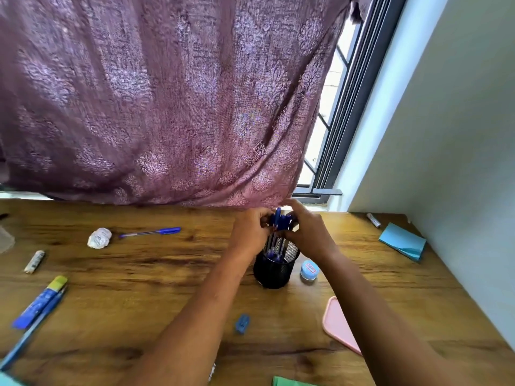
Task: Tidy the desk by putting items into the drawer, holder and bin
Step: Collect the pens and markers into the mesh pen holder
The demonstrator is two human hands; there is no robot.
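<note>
A black mesh pen holder [274,270] stands on the wooden desk [156,274], right of centre. A bunch of blue pens [280,221] sticks up out of it. My left hand [250,232] and my right hand [306,229] both grip the tops of these pens from either side, just above the holder's rim. Loose on the desk lie a blue pen [152,232], a crumpled paper ball [99,238], a small rolled paper [34,261], a blue and yellow tube [40,302] with a blue pencil [30,330] beside it, and a blue sharpener [242,324].
A small blue-lidded jar [310,271] stands right of the holder. A pink tray [340,324] lies at the front right. Blue sticky notes [402,242] and a marker [374,220] sit at the far right by the wall. A purple curtain [167,107] hangs behind the desk.
</note>
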